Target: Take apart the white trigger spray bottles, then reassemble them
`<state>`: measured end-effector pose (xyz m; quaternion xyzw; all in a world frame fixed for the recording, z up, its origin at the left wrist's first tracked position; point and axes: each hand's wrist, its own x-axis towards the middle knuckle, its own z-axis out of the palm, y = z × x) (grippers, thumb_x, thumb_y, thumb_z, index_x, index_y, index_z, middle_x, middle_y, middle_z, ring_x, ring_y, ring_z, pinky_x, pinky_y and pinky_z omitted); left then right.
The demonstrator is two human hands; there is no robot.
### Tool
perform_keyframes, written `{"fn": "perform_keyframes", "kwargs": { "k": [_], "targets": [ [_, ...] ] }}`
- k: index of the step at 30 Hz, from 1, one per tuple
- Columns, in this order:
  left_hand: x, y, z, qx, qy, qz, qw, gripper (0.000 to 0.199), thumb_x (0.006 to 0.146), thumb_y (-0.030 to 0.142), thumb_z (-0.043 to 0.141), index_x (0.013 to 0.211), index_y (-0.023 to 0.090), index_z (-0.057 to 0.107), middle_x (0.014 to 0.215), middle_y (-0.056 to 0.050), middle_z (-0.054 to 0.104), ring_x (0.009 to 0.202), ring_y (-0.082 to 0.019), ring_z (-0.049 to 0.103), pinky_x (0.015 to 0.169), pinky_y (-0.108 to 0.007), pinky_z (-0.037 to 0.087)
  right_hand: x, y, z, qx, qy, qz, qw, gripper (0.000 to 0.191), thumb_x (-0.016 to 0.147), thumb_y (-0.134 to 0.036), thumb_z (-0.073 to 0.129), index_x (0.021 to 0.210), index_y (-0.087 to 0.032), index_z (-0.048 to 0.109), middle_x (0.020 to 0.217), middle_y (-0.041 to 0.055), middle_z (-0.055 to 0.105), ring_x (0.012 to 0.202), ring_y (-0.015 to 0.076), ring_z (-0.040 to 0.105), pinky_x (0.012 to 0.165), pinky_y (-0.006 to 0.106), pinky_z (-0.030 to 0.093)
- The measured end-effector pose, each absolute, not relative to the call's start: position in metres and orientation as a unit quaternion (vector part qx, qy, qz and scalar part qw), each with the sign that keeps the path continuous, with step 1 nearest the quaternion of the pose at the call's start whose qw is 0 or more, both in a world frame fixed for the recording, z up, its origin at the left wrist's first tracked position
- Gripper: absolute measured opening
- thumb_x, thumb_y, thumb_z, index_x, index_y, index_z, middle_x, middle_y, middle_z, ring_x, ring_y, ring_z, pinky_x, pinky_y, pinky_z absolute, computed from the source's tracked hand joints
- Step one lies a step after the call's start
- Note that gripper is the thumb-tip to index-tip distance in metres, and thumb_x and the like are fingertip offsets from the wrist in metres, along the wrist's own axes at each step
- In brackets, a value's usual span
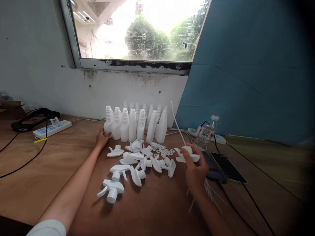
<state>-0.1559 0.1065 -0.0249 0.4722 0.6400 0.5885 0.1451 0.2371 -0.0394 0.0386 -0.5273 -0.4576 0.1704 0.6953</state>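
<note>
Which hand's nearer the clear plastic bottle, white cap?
Right. The right hand is just in front of the clear plastic bottle, holding a white plastic trigger head; the left hand is well left of it, at the front row's leftmost white plastic bottle.

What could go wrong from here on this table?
The left grip is at the base of the leftmost bottle; the bottles stand close together, so a nudge might topple neighbours. The long tube rising from the spray head in the right grip could bend if it catches on something. The small rings lie loose beside other spray heads and may scatter if brushed.
</note>
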Motion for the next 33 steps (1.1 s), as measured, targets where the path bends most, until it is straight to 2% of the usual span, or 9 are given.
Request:
{"fn": "perform_keyframes", "kwargs": {
  "k": [4,8,13,16,19,22,24,29,33],
  "targets": [
    [-0.155,0.096,-0.025,0.425,0.651,0.621,0.099,0.04,0.072,0.016,0.064,0.111,0.014,0.055,0.103,-0.01,0.064,0.081,-0.018,0.064,0.079,-0.031,0.051,0.235,-0.035,0.032,-0.487,-0.43,0.272,0.71,0.042,0.075,-0.049,0.069,0.102,-0.018,0.066,0.08,0.004,0.065,0.055,0.0109,0.051,0.045,0.02,0.037],
    [-0.151,0.075,-0.019,0.361,0.65,0.667,0.045,0.026,0.074,0.013,0.056,0.099,0.015,0.053,0.092,-0.005,0.058,0.075,-0.015,0.057,0.08,-0.031,0.047,0.231,-0.032,0.031,-0.426,-0.37,0.414,0.715,0.041,0.07,-0.047,0.073,0.097,-0.018,0.065,0.061,-0.0022,0.06,0.036,0.0035,0.031,0.032,0.016,0.021],
    [-0.104,0.031,0.015,0.401,0.574,0.711,0.059,0.015,0.083,0.026,0.052,0.095,0.018,0.052,0.083,-0.001,0.053,0.072,-0.013,0.053,0.07,-0.024,0.045,0.234,-0.035,0.04,-0.388,-0.337,0.444,0.734,0.038,0.064,-0.04,0.077,0.092,-0.018,0.062,0.061,-0.0027,0.063,0.03,0.0009,0.026,0.027,0.015,0.022],
    [-0.046,-0.006,0.037,0.47,0.508,0.713,0.114,0.018,0.087,0.035,0.053,0.098,0.02,0.053,0.083,0.0,0.054,0.073,-0.012,0.054,0.07,-0.022,0.046,0.239,-0.036,0.044,-0.359,-0.342,0.468,0.732,0.035,0.065,-0.038,0.075,0.089,-0.02,0.059,0.064,-0.0027,0.066,0.028,0.0003,0.025,0.026,0.014,0.023],
    [0.01,-0.043,0.044,0.571,0.379,0.674,0.275,0.016,0.087,0.032,0.056,0.098,0.02,0.053,0.092,-0.003,0.054,0.081,-0.013,0.054,0.076,-0.023,0.044,0.24,-0.036,0.042,-0.342,-0.347,0.545,0.682,0.034,0.066,-0.041,0.072,0.088,-0.019,0.056,0.073,-0.0001,0.069,0.027,-0.0011,0.023,0.026,0.014,0.021],
    [0.044,-0.069,0.037,0.604,0.349,0.597,0.396,0.021,0.088,0.034,0.056,0.104,0.021,0.05,0.093,-0.002,0.052,0.081,-0.012,0.051,0.075,-0.023,0.043,0.235,-0.041,0.042,-0.365,-0.364,0.601,0.611,0.038,0.066,-0.045,0.071,0.09,-0.02,0.054,0.072,0.0003,0.068,0.027,-0.0011,0.021,0.026,0.015,0.018],
    [0.051,-0.078,0.031,0.589,0.358,0.562,0.456,0.025,0.089,0.037,0.056,0.106,0.021,0.047,0.086,0.0,0.05,0.076,-0.012,0.049,0.071,-0.023,0.042,0.229,-0.048,0.045,-0.398,-0.42,0.578,0.576,0.039,0.068,-0.047,0.07,0.091,-0.02,0.054,0.069,-0.001,0.067,0.028,-0.0001,0.022,0.027,0.015,0.017],
    [0.046,-0.094,0.028,0.582,0.361,0.556,0.471,0.025,0.09,0.039,0.055,0.106,0.022,0.047,0.084,0.0,0.048,0.076,-0.011,0.046,0.073,-0.023,0.04,0.217,-0.064,0.045,-0.451,-0.621,0.343,0.541,0.028,0.078,-0.042,0.067,0.091,-0.021,0.055,0.071,0.0006,0.065,0.051,0.0108,0.056,0.042,0.018,0.037],
    [0.046,-0.111,0.028,0.614,0.349,0.505,0.496,0.021,0.09,0.037,0.055,0.102,0.021,0.048,0.085,0.0,0.046,0.077,-0.012,0.044,0.07,-0.024,0.039,0.213,-0.065,0.034,-0.457,-0.681,0.24,0.519,0.02,0.085,-0.039,0.058,0.092,-0.021,0.052,0.077,0.0008,0.065,0.045,0.008,0.048,0.041,0.02,0.033]
  ]
}}
